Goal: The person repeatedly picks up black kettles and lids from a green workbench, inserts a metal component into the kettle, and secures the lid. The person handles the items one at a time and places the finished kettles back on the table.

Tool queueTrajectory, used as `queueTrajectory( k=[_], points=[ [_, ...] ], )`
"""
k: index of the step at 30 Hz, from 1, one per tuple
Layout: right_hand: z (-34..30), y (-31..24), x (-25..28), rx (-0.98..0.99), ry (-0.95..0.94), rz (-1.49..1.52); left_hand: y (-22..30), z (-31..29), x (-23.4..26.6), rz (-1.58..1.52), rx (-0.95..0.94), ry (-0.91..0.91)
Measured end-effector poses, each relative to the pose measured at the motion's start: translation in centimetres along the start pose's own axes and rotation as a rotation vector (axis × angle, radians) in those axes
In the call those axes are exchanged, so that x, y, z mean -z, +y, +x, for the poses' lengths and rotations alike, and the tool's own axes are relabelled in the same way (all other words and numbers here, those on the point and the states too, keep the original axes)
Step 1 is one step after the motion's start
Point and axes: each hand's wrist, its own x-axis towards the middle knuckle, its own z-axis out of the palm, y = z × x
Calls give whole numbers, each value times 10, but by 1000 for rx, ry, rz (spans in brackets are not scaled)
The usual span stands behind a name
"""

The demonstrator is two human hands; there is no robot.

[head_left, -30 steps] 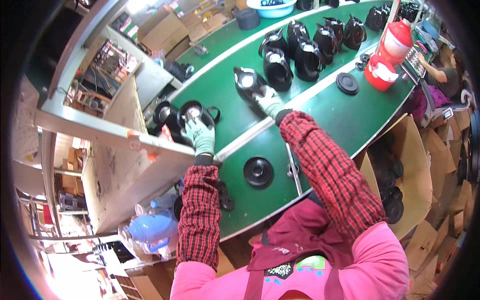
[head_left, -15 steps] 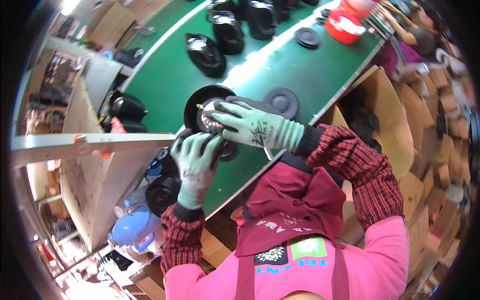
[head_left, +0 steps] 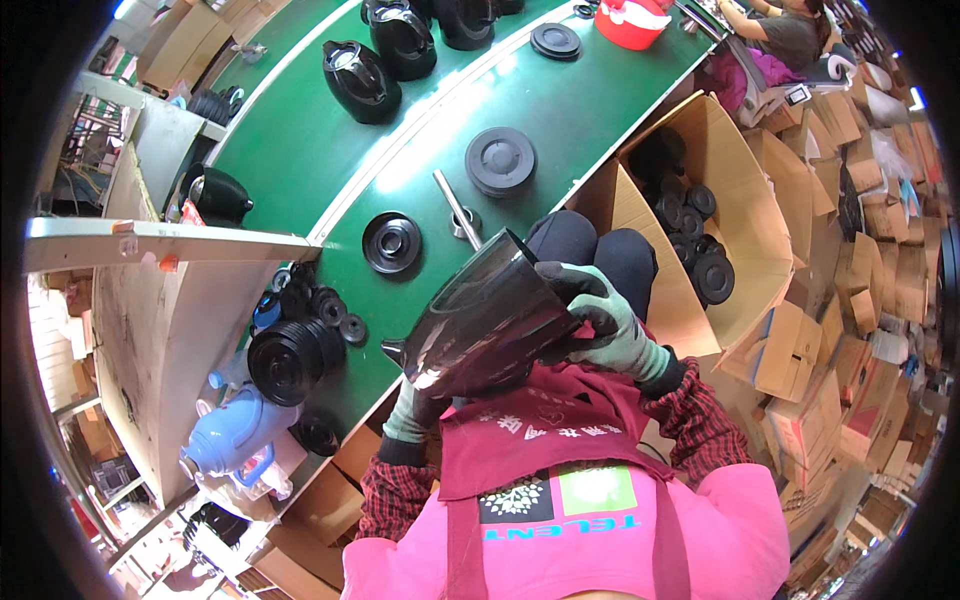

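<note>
The dark glossy jug body [head_left: 480, 322] is lifted off the green conveyor belt [head_left: 300, 150] and held tilted close to the chest, above the lap. The right hand [head_left: 600, 318] is clamped on its upper side; the left hand [head_left: 412, 412] supports it from beneath, fingers mostly hidden, so its closure cannot be told. Judged from the layout, work on this unit is in progress: it is not yet back on the belt, where a black disc base [head_left: 391, 242] and a second disc [head_left: 500, 160] lie near a metal post [head_left: 455, 207]. Several assembled black jugs [head_left: 360, 80] stand further up the belt. An open brown carton [head_left: 690, 230] of black discs stands at the right; plain brown boxes [head_left: 880, 270] are stacked beyond. A pale blue jug [head_left: 235, 432] lies lower left.
</note>
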Motion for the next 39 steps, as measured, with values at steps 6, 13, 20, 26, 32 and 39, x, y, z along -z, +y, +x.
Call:
queueTrajectory(
  k=[6,13,20,26,32,39],
  points=[
    [16,-28,10,-379,-47,137,-33,-37,-2,-870,199,181],
    [39,-27,-15,-140,-178,-284,-13,-23,8,-1058,228,185],
    [148,110,18,-113,312,-1153,-5,-12,-16,-1367,265,286],
    [209,163,29,-614,-11,-1527,-4,-13,1,-1462,219,380],
    [163,102,36,-30,85,-171,4,-2,20,-1177,217,393],
    [51,1,-5,36,-96,2,47,60,38,-509,166,202]
  ],
)
